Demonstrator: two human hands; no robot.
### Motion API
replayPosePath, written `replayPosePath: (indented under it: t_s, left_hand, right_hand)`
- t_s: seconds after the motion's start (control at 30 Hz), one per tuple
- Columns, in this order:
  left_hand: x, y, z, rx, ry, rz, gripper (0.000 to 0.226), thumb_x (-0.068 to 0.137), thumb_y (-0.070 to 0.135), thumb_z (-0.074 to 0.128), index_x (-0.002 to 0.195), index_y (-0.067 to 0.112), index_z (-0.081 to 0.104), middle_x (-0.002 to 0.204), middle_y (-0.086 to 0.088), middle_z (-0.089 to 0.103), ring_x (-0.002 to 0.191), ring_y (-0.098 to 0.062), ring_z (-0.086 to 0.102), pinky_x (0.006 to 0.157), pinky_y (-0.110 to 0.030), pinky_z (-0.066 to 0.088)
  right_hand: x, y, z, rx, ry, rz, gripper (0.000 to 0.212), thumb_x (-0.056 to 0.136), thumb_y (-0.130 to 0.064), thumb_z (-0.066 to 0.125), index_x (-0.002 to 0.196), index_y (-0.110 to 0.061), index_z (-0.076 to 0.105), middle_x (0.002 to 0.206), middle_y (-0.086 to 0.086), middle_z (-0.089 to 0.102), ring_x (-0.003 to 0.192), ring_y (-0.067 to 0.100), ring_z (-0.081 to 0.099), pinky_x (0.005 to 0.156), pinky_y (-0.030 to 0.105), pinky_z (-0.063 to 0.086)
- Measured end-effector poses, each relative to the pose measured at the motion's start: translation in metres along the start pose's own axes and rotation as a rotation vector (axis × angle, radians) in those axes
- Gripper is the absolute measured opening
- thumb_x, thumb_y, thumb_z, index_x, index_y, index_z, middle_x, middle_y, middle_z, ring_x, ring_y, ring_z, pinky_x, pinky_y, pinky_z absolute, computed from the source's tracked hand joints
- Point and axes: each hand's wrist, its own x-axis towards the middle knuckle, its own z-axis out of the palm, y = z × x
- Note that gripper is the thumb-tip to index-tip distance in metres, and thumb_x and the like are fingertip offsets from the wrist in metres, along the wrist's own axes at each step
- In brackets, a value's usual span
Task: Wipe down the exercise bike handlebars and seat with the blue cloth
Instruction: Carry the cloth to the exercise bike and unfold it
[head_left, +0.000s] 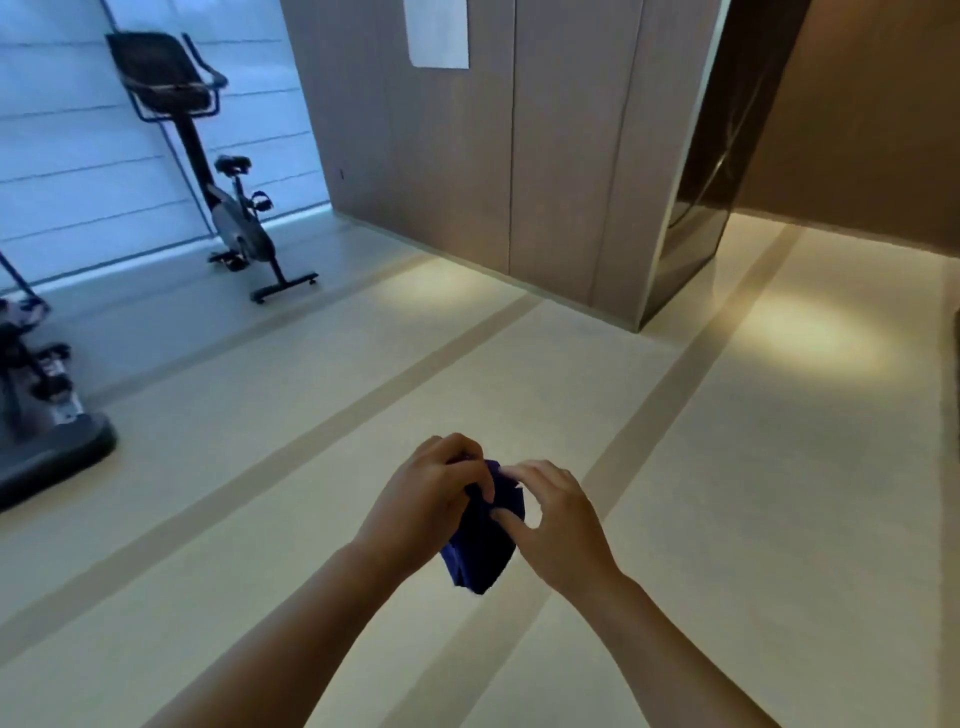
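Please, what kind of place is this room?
Probably a gym or fitness room: an exercise bike stands by the window blinds, and part of a second machine shows at left. The left hand and right hand hold a blue cloth.

Both hands meet low in front of the person, over the pale floor (727, 519). The left hand (426, 499) grips the top of a bunched blue cloth (483, 551), fingers curled round it, while the right hand (558, 525) pinches its side between thumb and fingertips. The cloth hangs down between them. Well apart, at far left by the blinds, stands an exercise bike (223, 171); part of another machine (36, 405) sits nearer, at the left edge.
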Motion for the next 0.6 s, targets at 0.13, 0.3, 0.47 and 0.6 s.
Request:
replayPosePath:
  t_s: [0.13,0.3,0.47,0.6]
  left_hand:
    - [0.031,-0.082,-0.017,-0.02,0.118,-0.154,0.026,0.076,-0.005,0.055,0.077,0.018,0.065,0.098,0.002,0.06,0.089,-0.016,0.052,0.072,-0.023,0.043]
    - [0.076,-0.197,-0.035,-0.067,0.169,-0.279,0.024,0.079,0.002,0.061,0.082,0.025,0.067,0.094,0.011,0.056,0.088,-0.009,0.051,0.076,-0.023,0.047]
    - [0.103,-0.303,-0.068,-0.084,0.094,-0.354,0.039,0.078,0.006,0.065,0.103,0.034,0.059,0.104,0.014,0.053,0.093,-0.008,0.051,0.076,-0.016,0.043]
    - [0.126,-0.39,-0.096,-0.016,0.174,-0.44,0.049,0.081,0.005,0.058,0.124,0.029,0.054,0.119,0.006,0.054,0.106,-0.014,0.051,0.087,-0.024,0.043]
  right_hand:
    - [0.096,-0.015,0.054,0.015,-0.078,-0.071,0.018,0.084,-0.024,0.06,0.101,-0.028,0.056,0.1,-0.015,0.055,0.091,0.003,0.048,0.075,0.008,0.037]
    - [0.205,-0.027,0.12,0.035,-0.13,-0.096,0.012,0.088,-0.024,0.058,0.089,-0.035,0.054,0.091,-0.017,0.057,0.08,0.001,0.056,0.064,0.008,0.045]
    - [0.298,-0.049,0.17,0.122,-0.155,-0.088,0.024,0.087,-0.013,0.058,0.085,-0.037,0.057,0.087,-0.019,0.058,0.083,0.002,0.057,0.065,0.021,0.054]
    - [0.378,-0.069,0.212,0.172,-0.112,-0.127,0.033,0.084,-0.004,0.056,0.082,-0.037,0.056,0.086,-0.017,0.058,0.082,0.003,0.056,0.065,0.02,0.051]
